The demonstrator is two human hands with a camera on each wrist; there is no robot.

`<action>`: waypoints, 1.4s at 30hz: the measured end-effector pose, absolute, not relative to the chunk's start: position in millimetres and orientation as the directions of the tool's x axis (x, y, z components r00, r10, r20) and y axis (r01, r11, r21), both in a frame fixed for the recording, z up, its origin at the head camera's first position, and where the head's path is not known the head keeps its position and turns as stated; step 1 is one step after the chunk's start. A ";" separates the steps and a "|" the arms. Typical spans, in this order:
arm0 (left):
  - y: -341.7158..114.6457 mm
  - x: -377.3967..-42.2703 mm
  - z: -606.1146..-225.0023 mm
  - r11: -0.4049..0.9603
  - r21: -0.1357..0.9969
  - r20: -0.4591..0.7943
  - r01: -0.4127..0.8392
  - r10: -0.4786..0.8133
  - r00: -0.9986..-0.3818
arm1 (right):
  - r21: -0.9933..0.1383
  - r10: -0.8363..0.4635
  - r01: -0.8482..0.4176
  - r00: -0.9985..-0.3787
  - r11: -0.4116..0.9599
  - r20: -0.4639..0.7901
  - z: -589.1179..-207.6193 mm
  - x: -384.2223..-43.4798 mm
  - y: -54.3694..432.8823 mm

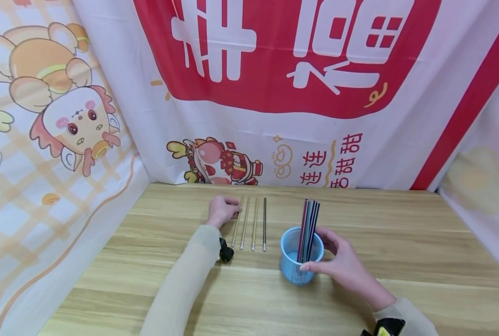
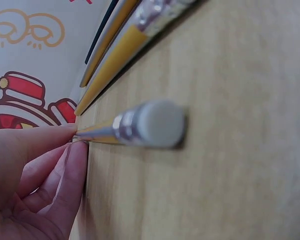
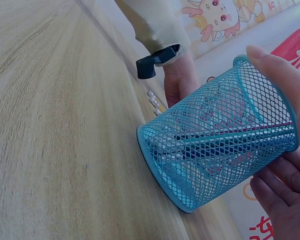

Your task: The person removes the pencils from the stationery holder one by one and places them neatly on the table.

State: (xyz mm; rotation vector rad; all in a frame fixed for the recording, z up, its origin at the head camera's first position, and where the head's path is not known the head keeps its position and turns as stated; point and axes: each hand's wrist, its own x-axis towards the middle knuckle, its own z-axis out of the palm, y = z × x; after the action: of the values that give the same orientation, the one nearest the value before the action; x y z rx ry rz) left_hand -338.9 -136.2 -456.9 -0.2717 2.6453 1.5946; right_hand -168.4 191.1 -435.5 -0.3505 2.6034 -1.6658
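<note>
My left hand (image 1: 222,211) pinches the leftmost yellow pencil (image 1: 236,228) near its far end, thumb and fingertips on either side. In the left wrist view that pencil's white eraser (image 2: 162,124) points toward the camera, close over the wood. Two more yellow pencils (image 1: 255,228) and a black pencil (image 1: 264,224) lie side by side to its right, erasers toward me. My right hand (image 1: 340,255) grips a blue mesh pen cup (image 1: 292,270) at its rim, thumb on the near side and fingers behind. Several dark and coloured pencils (image 1: 309,224) stand in the cup, leaning right.
The wooden table (image 1: 148,280) runs back to a white printed cloth (image 1: 400,149) with red lettering. Another patterned cloth (image 1: 119,205) borders the left side. A black wrist camera (image 1: 226,252) sits on the left sleeve, close to the pencils' eraser ends.
</note>
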 end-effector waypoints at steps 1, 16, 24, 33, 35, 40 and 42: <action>-136.3 -339.4 -456.9 0.454 0.874 -0.129 -0.175 -0.131 -0.983 | -0.899 -0.205 -0.175 -0.974 0.401 0.098 -435.5 -168.3 191.2; -144.7 -337.0 -441.3 0.368 0.922 -0.064 -0.121 -0.164 -0.984 | -0.893 -0.205 -0.191 -0.972 0.408 0.114 -435.4 -167.3 191.3; -138.5 -326.9 -416.8 0.315 0.949 0.007 -0.020 -0.086 -0.996 | -0.892 -0.205 -0.198 -0.971 0.406 0.122 -434.2 -166.6 190.9; -113.8 -307.0 -393.4 0.239 0.971 0.016 0.020 0.015 -1.000 | -0.892 -0.202 -0.201 -0.971 0.405 0.127 -434.5 -166.5 191.1; -107.0 -300.7 -389.2 0.222 0.974 0.029 0.037 0.038 -0.999 | -0.892 -0.203 -0.203 -0.971 0.405 0.129 -435.1 -166.5 191.4; -91.8 -285.3 -381.3 0.220 0.972 0.067 0.088 0.103 -0.992 | -0.892 -0.204 -0.211 -0.969 0.399 0.138 -437.1 -166.7 191.8; -86.4 -279.9 -379.6 0.239 0.965 0.082 0.110 0.126 -0.989 | -0.893 -0.208 -0.217 -0.968 0.394 0.143 -437.7 -166.8 191.9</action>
State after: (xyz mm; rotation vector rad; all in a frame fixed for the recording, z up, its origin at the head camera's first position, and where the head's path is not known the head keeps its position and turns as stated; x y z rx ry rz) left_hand -279.9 -86.4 -379.6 0.2347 2.4622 1.9164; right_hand -166.8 191.9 -437.7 -0.4006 2.6295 -1.6867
